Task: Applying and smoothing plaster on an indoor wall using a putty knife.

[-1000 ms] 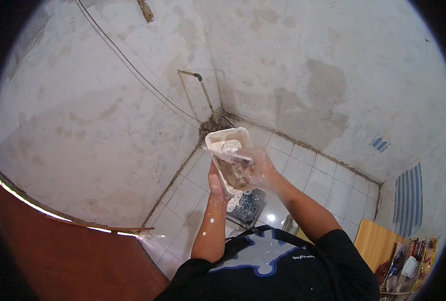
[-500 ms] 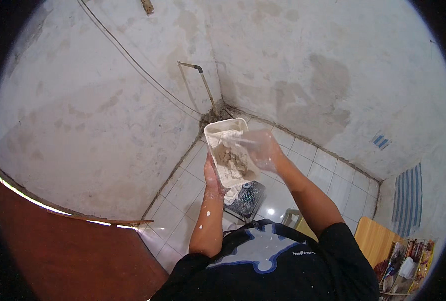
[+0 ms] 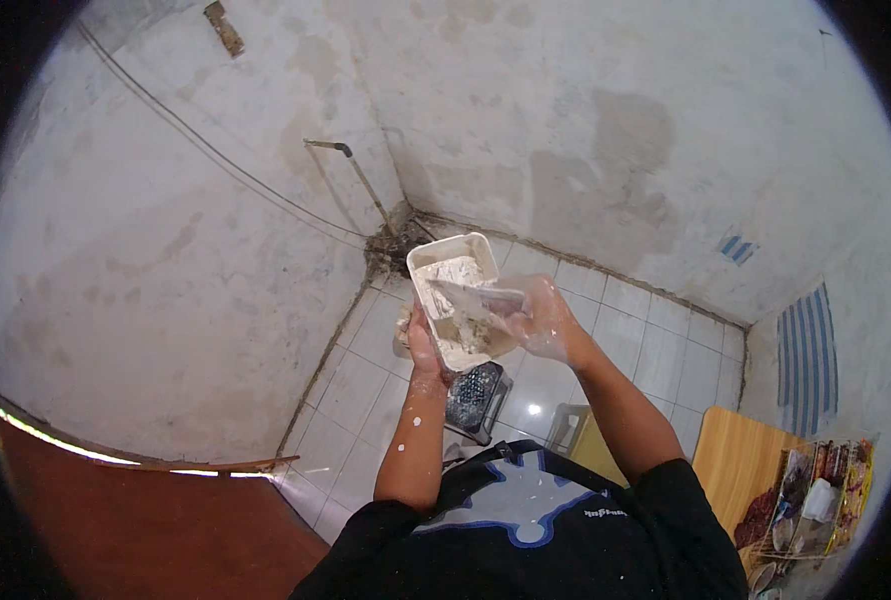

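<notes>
My left hand grips a white rectangular tub by its left side, holding it up in front of my chest. Pale wet plaster lies inside, smooth at the far end and darker and thinner toward the near end. In my right hand, fingers closed round its handle, is a putty knife smeared with plaster. Its flat blade reaches over the tub from the right, tip near the left wall. Whether the blade touches the plaster is hard to tell. White spatter dots my left forearm.
Below the tub, a dark-topped step stool stands on the white tiled floor. A yellowish stool or box is at the right. Beyond it are a wooden tabletop and a rack of packets. A bent pipe rises in the wall corner.
The plaster at the tub's far end looks smoother, and the blade shows more sharply. My view has shifted, so the wall corner and pipe sit further left. Both hands keep their holds.
</notes>
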Demonstrator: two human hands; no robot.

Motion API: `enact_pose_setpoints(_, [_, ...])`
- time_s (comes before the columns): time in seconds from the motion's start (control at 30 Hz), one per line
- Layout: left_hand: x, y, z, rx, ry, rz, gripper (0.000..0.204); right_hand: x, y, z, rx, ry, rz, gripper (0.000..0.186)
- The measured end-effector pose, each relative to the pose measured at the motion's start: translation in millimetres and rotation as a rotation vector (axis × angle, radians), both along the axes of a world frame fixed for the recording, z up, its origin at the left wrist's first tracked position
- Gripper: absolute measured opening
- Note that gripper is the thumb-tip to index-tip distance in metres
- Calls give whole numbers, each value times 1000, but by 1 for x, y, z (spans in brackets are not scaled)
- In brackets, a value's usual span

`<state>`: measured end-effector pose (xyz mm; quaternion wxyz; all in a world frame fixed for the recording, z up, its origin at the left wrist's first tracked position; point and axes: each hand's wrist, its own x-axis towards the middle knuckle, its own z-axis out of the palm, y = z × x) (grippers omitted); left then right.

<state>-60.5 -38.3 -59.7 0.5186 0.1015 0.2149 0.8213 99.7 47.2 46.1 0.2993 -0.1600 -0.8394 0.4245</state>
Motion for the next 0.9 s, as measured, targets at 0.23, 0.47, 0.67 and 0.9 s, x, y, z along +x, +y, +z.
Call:
enact_pose_setpoints(0.23, [62, 31, 9, -47, -21, -93, 52, 39, 44, -7, 360, 137, -195, 37])
enact_pose_setpoints(0.47, [90, 74, 8, 112, -71, -134, 56, 92, 39, -22, 292, -47, -343, 35])
enact_pose_setpoints(0.67, [101, 118, -1, 155, -51, -143, 59, 106, 46, -54, 180, 21, -546, 24])
enact_pose_setpoints(0.9, [132, 180, -22, 110, 4, -190, 62, 115, 85, -99, -114, -137, -925, 25])
